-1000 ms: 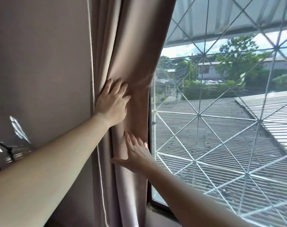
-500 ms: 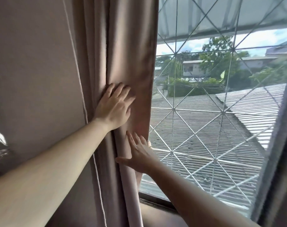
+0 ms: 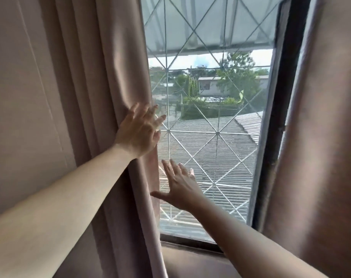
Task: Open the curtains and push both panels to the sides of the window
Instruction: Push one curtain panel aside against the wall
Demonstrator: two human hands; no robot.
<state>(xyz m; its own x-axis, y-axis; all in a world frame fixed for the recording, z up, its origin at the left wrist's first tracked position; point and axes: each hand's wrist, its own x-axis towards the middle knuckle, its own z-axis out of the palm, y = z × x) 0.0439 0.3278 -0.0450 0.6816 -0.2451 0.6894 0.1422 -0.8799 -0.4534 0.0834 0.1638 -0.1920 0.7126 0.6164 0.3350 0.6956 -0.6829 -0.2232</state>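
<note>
Left dusty-pink pleated fabric curtain panel (image 3: 102, 97) is bunched at the left edge of the grille-barred glass window (image 3: 210, 127); left hand (image 3: 137, 133) lies flat and spread against its edge, right hand (image 3: 180, 189) hovers spread just beside it, holding nothing. Looks like the final tuck on this side. Next, likely push the right brownish fabric curtain panel (image 3: 327, 137), at the dark frame's right edge, further out; beige wall (image 3: 20, 97) left.

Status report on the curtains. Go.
Left hand open, flat against left curtain panel at its inner edge. Right hand open, fingers spread, gripping nothing. Right curtain panel bunched beside the window frame. Nothing in the way.
</note>
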